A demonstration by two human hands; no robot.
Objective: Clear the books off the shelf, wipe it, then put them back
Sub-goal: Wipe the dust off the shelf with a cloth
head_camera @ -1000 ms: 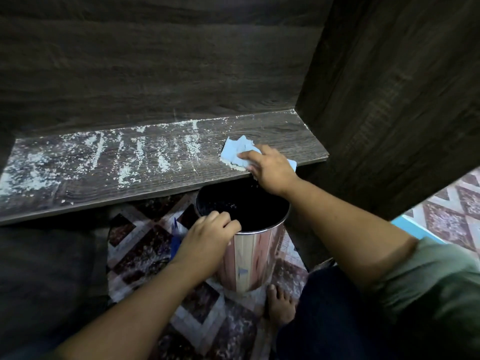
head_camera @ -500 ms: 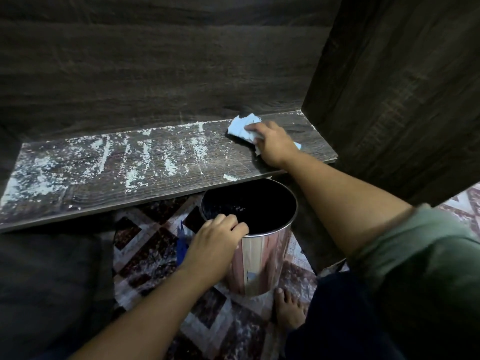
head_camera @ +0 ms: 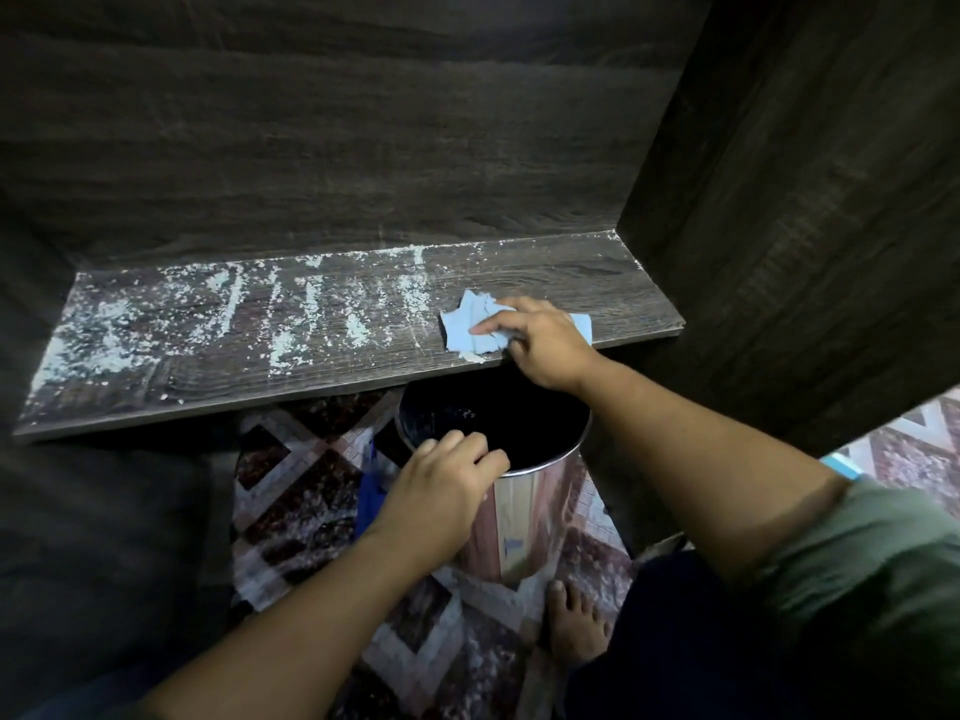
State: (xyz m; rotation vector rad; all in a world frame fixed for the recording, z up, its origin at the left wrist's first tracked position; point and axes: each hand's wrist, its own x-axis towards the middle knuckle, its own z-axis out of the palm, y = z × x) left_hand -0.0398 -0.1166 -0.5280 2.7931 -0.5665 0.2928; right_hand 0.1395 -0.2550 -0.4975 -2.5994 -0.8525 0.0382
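**Under the shelf edge: bin catching the sweep**

Nearest you, your left hand (head_camera: 447,480) is gripping the rim of the metal bin (head_camera: 524,517), fingers curled over it, likely steadying it below the shelf (head_camera: 208,387) lip so debris falls in. Beyond it, your right hand (head_camera: 540,340) is pressing the blue cloth (head_camera: 462,324) flat at the front edge, fingers fairly straight. Farther left, white dust (head_camera: 291,319) is streaking the board. No books are showing.
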